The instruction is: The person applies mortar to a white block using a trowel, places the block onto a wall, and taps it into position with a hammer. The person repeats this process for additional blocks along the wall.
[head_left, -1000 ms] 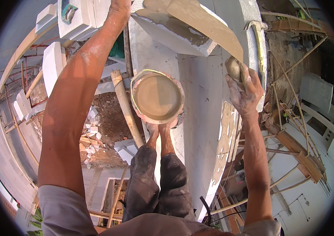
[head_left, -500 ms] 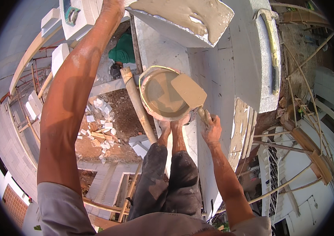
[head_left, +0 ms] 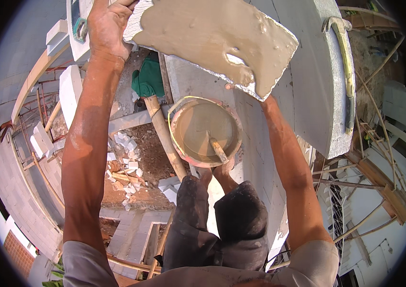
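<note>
The mortar-coated block (head_left: 212, 40) is now lifted high and fills the upper view, and the trowel (head_left: 216, 147) rests in the mortar pan (head_left: 205, 131) at the wall's edge, open drop leftward. The left hand (head_left: 108, 26) grips the block's left end; the right hand is hidden beneath it.

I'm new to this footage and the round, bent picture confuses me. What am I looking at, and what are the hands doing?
The camera sits on a person's head and looks down, so walls curve at the rim. Both bare arms reach up from below. The left hand has a grip on a white block coated with wet grey mortar; the right hand is hidden behind it. Below, by the feet, a round pan of mortar holds a tool's wooden handle. A level lies on the white wall.
</note>
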### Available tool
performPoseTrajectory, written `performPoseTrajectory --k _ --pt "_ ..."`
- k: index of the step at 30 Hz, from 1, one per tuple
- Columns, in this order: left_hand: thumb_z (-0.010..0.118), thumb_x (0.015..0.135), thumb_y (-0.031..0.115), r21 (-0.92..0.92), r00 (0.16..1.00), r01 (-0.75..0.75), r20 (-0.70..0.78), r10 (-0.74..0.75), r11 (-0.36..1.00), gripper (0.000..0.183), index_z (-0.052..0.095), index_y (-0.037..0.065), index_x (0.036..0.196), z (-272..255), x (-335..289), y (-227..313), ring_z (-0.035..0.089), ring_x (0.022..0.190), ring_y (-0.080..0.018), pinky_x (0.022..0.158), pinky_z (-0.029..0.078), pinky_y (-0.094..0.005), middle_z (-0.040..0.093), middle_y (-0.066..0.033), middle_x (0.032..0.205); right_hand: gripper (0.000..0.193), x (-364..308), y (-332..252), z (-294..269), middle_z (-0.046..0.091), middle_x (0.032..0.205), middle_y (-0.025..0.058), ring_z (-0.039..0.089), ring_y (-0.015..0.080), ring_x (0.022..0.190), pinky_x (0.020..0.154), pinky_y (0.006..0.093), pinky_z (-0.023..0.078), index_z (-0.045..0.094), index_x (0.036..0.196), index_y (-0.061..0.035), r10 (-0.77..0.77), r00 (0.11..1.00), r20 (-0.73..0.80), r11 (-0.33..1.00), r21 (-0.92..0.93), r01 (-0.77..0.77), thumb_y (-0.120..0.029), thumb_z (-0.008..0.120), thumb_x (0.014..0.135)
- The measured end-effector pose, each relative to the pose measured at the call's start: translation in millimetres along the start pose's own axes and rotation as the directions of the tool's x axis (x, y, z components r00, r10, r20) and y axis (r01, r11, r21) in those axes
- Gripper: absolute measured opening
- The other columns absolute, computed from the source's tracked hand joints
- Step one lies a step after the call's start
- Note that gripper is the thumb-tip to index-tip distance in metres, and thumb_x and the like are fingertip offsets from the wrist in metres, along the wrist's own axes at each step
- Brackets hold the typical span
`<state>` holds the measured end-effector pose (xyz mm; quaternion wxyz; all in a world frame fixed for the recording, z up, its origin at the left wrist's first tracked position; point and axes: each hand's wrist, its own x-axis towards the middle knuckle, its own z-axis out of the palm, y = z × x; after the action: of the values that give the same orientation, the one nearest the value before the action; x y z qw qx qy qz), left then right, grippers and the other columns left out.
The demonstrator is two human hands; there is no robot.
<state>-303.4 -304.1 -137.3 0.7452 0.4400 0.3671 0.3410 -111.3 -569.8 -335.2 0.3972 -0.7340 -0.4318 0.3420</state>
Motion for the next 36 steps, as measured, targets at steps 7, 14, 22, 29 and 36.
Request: performPoseTrajectory --k 7,14,22,29,36 --pt "0.037 0.097 0.062 -0.328 0.954 -0.052 -0.295 -0.05 0.943 0.072 0.053 0.001 0.131 -74.2 9.2 -129.6 0.06 0.113 -0.0286 0.097 0.046 -0.0405 0.061 -0.0159 0.125 0.097 19.0 1.6 10.9 0.048 0.126 0.018 0.05 0.0317 0.115 0.099 0.0439 0.042 0.035 0.137 -0.0013 -0.392 0.873 -0.291 0.886 0.136 0.443 -0.03 0.09 0.062" --pt "0.037 0.098 0.06 -0.334 0.89 0.077 -0.402 -0.216 0.94 0.068 0.052 0.003 0.132 -132.6 -6.3 -217.7 0.059 0.112 -0.0273 0.096 0.046 -0.0391 0.061 -0.0144 0.125 0.108 -29.9 5.1 29.2 0.044 0.121 0.0256 0.046 0.0392 0.113 0.096 0.0474 0.042 0.026 0.136 0.0086 -0.207 0.955 -0.21 0.977 0.001 0.212 -0.03 0.091 0.059" --pt "0.037 0.099 0.057 -0.318 0.865 0.224 -0.37 -0.338 0.921 0.064 0.05 0.004 0.134 -119.7 -69.7 -225.6 0.059 0.112 -0.0257 0.096 0.046 -0.0376 0.06 -0.0127 0.125 0.106 -136.6 -53.7 7.1 0.04 0.119 0.027 0.044 0.0401 0.114 0.095 0.0499 0.041 0.028 0.133 0.0096 -0.022 0.873 -0.487 1.0 -0.004 0.023 -0.025 0.09 0.055" --pt "0.037 0.1 0.054 -0.254 0.828 0.416 -0.291 -0.479 0.873 0.061 0.049 0.005 0.134 -72.2 -140.0 -205.3 0.058 0.112 -0.0243 0.095 0.046 -0.0362 0.059 -0.0111 0.125 0.103 -217.8 -117.4 -21.0 0.039 0.121 0.0287 0.041 0.0437 0.116 0.099 0.0518 0.031 0.027 0.134 0.0105 0.111 0.729 -0.675 0.981 -0.042 -0.188 -0.019 0.085 0.054" --pt "0.037 0.101 0.052 -0.209 0.772 0.561 -0.218 -0.597 0.801 0.058 0.048 0.007 0.135 -22.8 -225.1 -173.7 0.058 0.112 -0.0229 0.094 0.046 -0.0348 0.059 -0.0096 0.125 0.107 -295.5 -194.0 -40.3 0.042 0.12 0.0282 0.042 0.0407 0.113 0.095 0.0513 0.028 0.029 0.135 0.0099 0.15 0.619 -0.771 0.93 -0.103 -0.353 -0.026 0.087 0.053"
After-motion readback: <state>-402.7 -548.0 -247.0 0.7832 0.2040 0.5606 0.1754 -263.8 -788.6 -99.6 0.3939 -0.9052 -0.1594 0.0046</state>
